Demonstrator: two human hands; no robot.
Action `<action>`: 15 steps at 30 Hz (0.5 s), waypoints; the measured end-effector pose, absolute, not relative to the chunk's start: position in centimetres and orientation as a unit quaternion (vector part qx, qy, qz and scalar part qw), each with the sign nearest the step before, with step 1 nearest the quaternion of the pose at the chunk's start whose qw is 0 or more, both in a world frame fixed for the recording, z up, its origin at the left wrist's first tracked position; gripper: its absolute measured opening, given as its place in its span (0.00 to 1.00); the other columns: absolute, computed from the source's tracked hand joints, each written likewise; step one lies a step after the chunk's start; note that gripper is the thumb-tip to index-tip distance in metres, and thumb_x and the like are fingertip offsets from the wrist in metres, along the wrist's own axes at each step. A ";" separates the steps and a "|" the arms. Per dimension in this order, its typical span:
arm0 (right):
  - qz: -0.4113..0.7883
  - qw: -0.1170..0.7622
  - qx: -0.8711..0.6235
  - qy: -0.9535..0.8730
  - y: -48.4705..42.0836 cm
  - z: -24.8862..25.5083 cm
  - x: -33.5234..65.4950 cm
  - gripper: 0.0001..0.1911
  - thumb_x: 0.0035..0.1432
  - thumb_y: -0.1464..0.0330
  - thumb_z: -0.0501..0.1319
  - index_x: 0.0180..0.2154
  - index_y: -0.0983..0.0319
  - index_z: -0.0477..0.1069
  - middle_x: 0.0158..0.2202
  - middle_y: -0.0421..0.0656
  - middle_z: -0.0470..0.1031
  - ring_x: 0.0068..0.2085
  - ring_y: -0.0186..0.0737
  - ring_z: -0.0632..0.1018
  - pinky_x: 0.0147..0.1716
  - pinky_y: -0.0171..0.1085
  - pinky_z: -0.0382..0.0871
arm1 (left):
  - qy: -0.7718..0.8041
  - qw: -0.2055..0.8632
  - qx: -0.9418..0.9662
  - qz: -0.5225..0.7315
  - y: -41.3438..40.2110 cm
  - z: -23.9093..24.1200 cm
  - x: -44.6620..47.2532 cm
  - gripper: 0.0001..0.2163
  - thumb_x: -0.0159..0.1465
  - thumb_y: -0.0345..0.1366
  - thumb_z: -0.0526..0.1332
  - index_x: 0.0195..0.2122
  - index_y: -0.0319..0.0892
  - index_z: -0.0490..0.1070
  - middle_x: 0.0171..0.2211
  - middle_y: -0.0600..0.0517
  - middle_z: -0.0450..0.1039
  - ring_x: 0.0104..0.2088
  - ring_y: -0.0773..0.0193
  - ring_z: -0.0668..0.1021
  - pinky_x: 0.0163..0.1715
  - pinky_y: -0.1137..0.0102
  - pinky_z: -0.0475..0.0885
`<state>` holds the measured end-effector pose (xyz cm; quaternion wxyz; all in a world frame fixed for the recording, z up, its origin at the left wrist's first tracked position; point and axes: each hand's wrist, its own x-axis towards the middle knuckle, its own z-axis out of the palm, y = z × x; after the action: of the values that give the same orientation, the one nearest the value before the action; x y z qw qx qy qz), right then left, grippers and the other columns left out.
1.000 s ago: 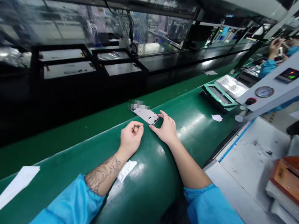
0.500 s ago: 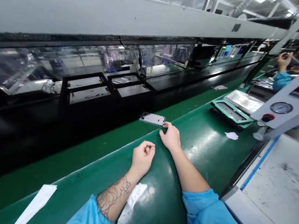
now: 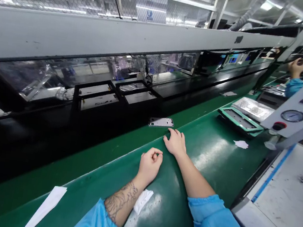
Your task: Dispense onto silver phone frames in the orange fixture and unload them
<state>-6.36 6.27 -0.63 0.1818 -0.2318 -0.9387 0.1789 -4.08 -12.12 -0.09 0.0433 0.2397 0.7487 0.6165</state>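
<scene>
A flat silver phone frame (image 3: pixel 161 122) lies on the dark edge beyond the green conveyor belt (image 3: pixel 208 148). My right hand (image 3: pixel 176 143) rests flat on the belt just below the frame, fingers stretched toward it and not touching it. My left hand (image 3: pixel 149 164) lies on the belt beside it, loosely curled with thumb against fingertips, and nothing shows in it. Both forearms are bare below blue sleeves.
White paper scraps (image 3: pixel 46 204) (image 3: pixel 142 201) (image 3: pixel 241 144) lie on the belt. A green fixture tray (image 3: pixel 236 119) sits further along. A grey machine panel (image 3: pixel 300 112) with gauge and displays stands at right. Black trays (image 3: pixel 99 96) sit behind. A co-worker's hand (image 3: pixel 297 67) is far right.
My right hand has let go of the phone frame, which now lies further away on the dark edge. The view has tilted upward. My left hand stays curled.
</scene>
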 end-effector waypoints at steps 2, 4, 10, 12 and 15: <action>0.178 0.180 -0.226 -0.941 6.3 -0.6 -6.2 0.30 0.64 0.60 0.54 0.64 0.65 0.64 0.64 0.50 0.71 0.70 0.52 0.61 0.72 0.55 0.44 | 0.745 0.049 0.243 0.620 -12.1 -0.2 -4.2 0.05 0.61 0.39 0.63 0.32 0.44 0.76 0.18 0.60 0.61 0.22 0.70 0.67 0.28 0.72 0.61; 0.179 0.177 -0.219 -0.943 6.3 -0.4 -6.2 0.28 0.64 0.61 0.55 0.62 0.65 0.66 0.64 0.49 0.71 0.70 0.52 0.61 0.72 0.56 0.45 | 0.741 0.055 0.246 0.622 -12.1 -0.2 -4.3 0.05 0.61 0.39 0.63 0.33 0.44 0.76 0.19 0.60 0.61 0.22 0.70 0.67 0.28 0.72 0.61; 0.157 0.211 -0.141 -0.954 7.0 -0.4 -5.7 0.23 0.61 0.63 0.57 0.55 0.64 0.74 0.55 0.53 0.78 0.57 0.51 0.76 0.61 0.51 0.64 | 0.749 0.054 0.236 0.616 -12.0 0.2 -3.6 0.07 0.62 0.37 0.60 0.34 0.43 0.77 0.18 0.61 0.61 0.19 0.71 0.64 0.24 0.73 0.60; 0.188 0.237 -0.140 -0.943 7.8 -1.0 -5.9 0.21 0.59 0.62 0.59 0.51 0.64 0.76 0.52 0.54 0.80 0.51 0.51 0.79 0.55 0.51 0.69 | 0.760 0.048 0.236 0.603 -12.0 0.4 -3.6 0.07 0.62 0.36 0.60 0.35 0.43 0.77 0.18 0.61 0.63 0.19 0.72 0.65 0.23 0.73 0.61; 0.351 0.242 -0.203 -0.881 8.9 -2.4 -6.5 0.18 0.54 0.63 0.64 0.47 0.57 0.78 0.44 0.54 0.82 0.38 0.46 0.80 0.43 0.50 0.71 | 0.789 0.035 0.246 0.563 -13.0 0.4 -4.5 0.06 0.63 0.36 0.62 0.36 0.44 0.78 0.19 0.61 0.66 0.20 0.71 0.69 0.25 0.74 0.66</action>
<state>-6.52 8.94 -2.35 0.2422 -0.2033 -0.8814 0.3509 -4.55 -12.98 0.40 0.0355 0.2459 0.7885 0.5626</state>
